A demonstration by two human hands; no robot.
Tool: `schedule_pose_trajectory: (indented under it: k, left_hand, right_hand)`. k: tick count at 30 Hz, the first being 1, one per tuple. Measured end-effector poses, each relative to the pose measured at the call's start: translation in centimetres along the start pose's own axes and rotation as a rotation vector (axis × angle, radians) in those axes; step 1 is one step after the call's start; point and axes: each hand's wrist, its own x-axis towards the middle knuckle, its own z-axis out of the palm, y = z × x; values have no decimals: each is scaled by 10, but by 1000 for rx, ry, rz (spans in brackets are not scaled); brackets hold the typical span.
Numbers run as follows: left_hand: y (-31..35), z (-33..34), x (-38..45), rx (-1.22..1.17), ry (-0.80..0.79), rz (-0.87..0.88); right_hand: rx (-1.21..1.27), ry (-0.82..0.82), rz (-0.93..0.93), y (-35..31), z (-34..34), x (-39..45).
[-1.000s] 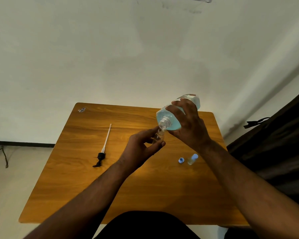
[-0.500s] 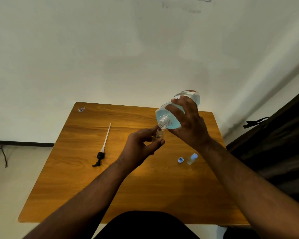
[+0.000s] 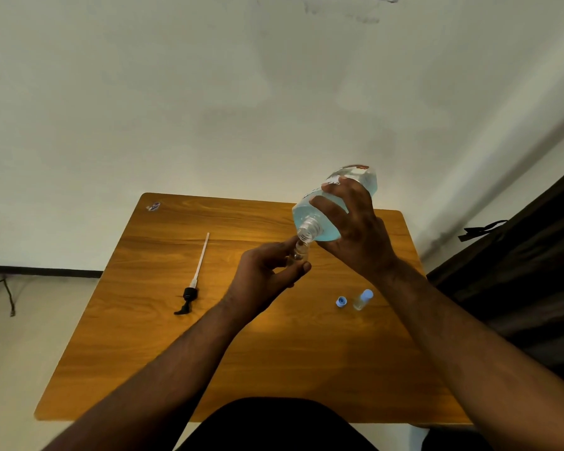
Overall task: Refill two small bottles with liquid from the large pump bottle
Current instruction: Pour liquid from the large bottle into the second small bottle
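Note:
My right hand [image 3: 355, 236] grips the large clear bottle [image 3: 313, 219] of blue liquid, tilted with its open neck pointing down and left. My left hand [image 3: 264, 278] holds a small clear bottle [image 3: 298, 252] upright, its mouth right under the large bottle's neck. Whether liquid flows is too small to tell. On the table to the right lies a second small bottle [image 3: 362, 299] with a blue cap on, and a loose blue cap [image 3: 341, 302] beside it. The black pump head with its long white tube [image 3: 196, 276] lies on the table at the left.
The wooden table [image 3: 150, 353] stands against a pale wall. A small sticker [image 3: 153, 206] sits at its far left corner. A dark curtain [image 3: 518, 271] hangs at the right, and a cable [image 3: 9, 294] runs along the floor at the left.
The large bottle has tipped a little steeper, its base rising. My left hand has brought the small bottle slightly closer under the neck.

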Motion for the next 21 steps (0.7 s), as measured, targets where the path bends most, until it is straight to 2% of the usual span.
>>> schedule_pose_trajectory:
  k: [21]
  left_hand:
    - [-1,1,1,-28,4,32]
  right_hand:
    - [-15,-2,-31,2,1,2]
